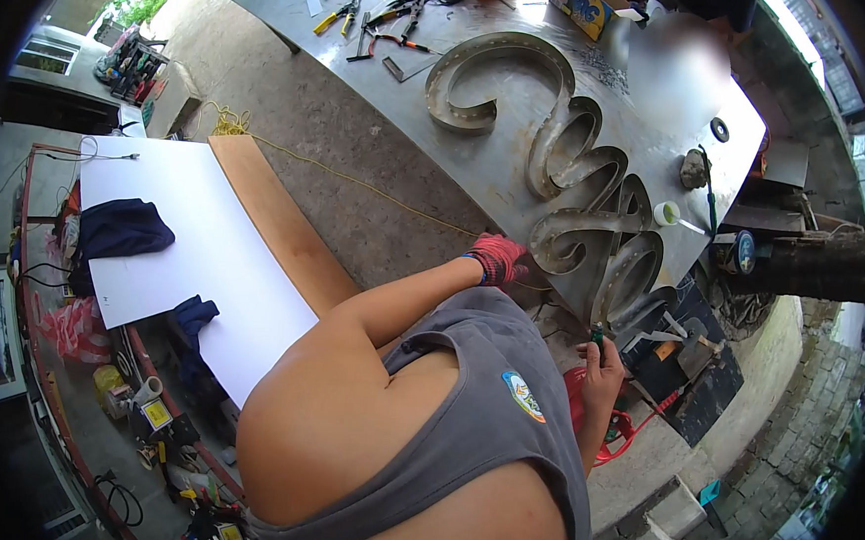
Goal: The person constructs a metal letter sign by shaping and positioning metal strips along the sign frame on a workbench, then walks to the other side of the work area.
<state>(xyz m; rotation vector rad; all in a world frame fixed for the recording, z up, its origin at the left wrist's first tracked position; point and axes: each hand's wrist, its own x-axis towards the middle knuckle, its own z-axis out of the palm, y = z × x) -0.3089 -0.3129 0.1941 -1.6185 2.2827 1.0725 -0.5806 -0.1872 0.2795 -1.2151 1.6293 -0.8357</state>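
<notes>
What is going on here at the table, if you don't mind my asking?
A person is working at a metal table with curled metal strips lying on it. The bare right hand holds a small green tool near the closest end of the strips; whether its tip touches them is hard to tell. The gloved left hand is at the table's edge, close to the strips. Hand tools lie at the far end, and a white cup sits beside the strips.

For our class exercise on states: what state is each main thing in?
Left hand: gloved in red patterned fabric
Right hand: bare, holding small green object
Curved grey metal lettering: standing on edge
Small white cup: uncovered
Larger navy cloth: crumpled
Thin yellow cord: partly tangled
</notes>
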